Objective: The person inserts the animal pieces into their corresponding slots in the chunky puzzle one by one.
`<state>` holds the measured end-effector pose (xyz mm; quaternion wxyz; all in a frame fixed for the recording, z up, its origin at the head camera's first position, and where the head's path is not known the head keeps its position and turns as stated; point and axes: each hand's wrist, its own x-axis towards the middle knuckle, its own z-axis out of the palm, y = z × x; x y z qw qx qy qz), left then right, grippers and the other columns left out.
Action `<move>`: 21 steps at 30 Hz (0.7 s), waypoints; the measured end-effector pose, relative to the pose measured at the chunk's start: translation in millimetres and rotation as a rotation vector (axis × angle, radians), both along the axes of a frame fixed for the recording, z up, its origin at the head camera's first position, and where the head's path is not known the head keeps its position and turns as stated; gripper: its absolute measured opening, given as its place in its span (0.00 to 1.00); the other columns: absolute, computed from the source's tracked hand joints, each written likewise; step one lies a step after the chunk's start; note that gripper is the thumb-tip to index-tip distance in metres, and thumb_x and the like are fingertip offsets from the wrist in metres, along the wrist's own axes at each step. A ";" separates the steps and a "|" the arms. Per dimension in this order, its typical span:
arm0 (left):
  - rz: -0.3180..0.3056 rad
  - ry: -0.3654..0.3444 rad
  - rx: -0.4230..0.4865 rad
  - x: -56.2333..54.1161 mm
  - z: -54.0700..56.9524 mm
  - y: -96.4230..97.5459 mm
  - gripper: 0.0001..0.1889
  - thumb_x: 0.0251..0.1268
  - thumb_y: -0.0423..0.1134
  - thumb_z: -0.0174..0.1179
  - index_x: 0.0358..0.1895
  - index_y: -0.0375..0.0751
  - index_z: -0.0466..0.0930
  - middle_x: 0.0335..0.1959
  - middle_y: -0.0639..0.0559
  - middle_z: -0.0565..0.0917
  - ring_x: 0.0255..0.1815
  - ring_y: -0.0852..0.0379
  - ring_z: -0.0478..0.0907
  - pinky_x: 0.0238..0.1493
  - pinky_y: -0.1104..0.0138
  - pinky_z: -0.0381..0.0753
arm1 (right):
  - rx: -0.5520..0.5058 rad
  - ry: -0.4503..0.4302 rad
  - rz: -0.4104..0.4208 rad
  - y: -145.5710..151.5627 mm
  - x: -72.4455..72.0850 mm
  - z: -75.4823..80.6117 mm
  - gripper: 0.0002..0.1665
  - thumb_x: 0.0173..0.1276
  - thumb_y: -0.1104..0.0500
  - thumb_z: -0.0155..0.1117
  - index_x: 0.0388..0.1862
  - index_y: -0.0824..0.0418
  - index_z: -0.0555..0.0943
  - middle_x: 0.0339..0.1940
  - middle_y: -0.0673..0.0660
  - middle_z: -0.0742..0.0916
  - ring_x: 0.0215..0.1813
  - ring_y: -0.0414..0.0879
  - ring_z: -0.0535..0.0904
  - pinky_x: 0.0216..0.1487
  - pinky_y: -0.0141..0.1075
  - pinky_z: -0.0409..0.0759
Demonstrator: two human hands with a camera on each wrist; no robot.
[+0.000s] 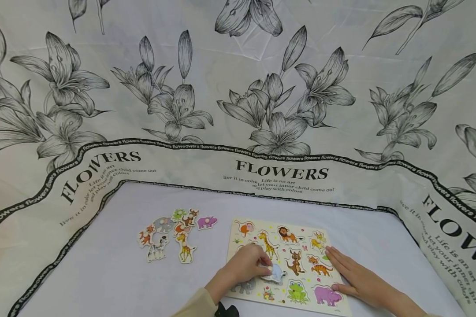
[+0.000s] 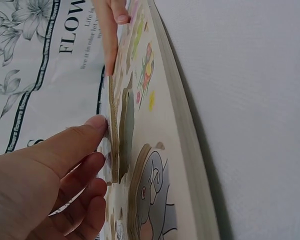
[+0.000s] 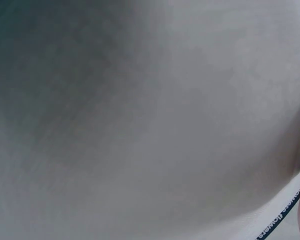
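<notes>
A cream wooden animal puzzle board [image 1: 258, 223] lies on the white table. Over its lower middle, my left hand [image 1: 247, 264] pinches a pale blue animal puzzle piece [image 1: 277, 275] between thumb and fingers. In the left wrist view that puzzle piece [image 2: 114, 130] appears edge-on, tilted over the board beside the printed grey elephant [image 2: 154, 195]. My right hand [image 1: 358, 279] rests along the board's right edge, fingers extended, the thumb near the purple hippo [image 1: 328, 296]. Printed on the board are also a giraffe [image 1: 268, 244], kangaroo [image 1: 295, 262], tiger [image 1: 319, 265] and frog [image 1: 297, 291].
Left of the board lies a loose cluster of puzzle pieces, among them a zebra [image 1: 157, 248], a giraffe piece [image 1: 185, 247] and a purple hippo piece [image 1: 207, 222]. Flower-printed cloth [image 1: 279, 171] rises behind the table. Blurred grey fabric [image 3: 165, 125] fills most of the right wrist view.
</notes>
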<state>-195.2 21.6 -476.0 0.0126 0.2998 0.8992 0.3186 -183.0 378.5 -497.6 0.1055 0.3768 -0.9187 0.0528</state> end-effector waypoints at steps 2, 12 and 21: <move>-0.001 0.010 -0.008 0.3 -0.3 2.0 0.07 0.51 0.45 0.71 0.32 0.50 0.87 0.26 0.65 0.82 0.25 0.75 0.66 0.31 0.80 0.67 | 0.001 -0.002 -0.002 0.0 0.0 0.2 0.47 0.64 0.44 0.64 0.74 0.65 0.59 0.76 0.57 0.64 0.76 0.23 0.34 0.67 0.11 0.33; 0.014 0.052 -0.099 3.0 -0.6 8.8 0.06 0.52 0.47 0.71 0.31 0.52 0.87 0.27 0.65 0.81 0.28 0.73 0.68 0.35 0.78 0.70 | 0.011 -0.013 -0.018 -0.2 0.8 -0.4 0.47 0.64 0.43 0.63 0.74 0.64 0.59 0.75 0.58 0.65 0.75 0.22 0.33 0.66 0.10 0.33; 0.018 0.137 -0.161 5.9 -0.5 11.8 0.07 0.51 0.48 0.72 0.30 0.52 0.87 0.27 0.64 0.81 0.31 0.69 0.73 0.40 0.75 0.74 | 0.017 -0.049 -0.046 -1.3 0.3 -0.5 0.47 0.65 0.41 0.62 0.74 0.63 0.58 0.77 0.55 0.62 0.75 0.21 0.32 0.65 0.10 0.31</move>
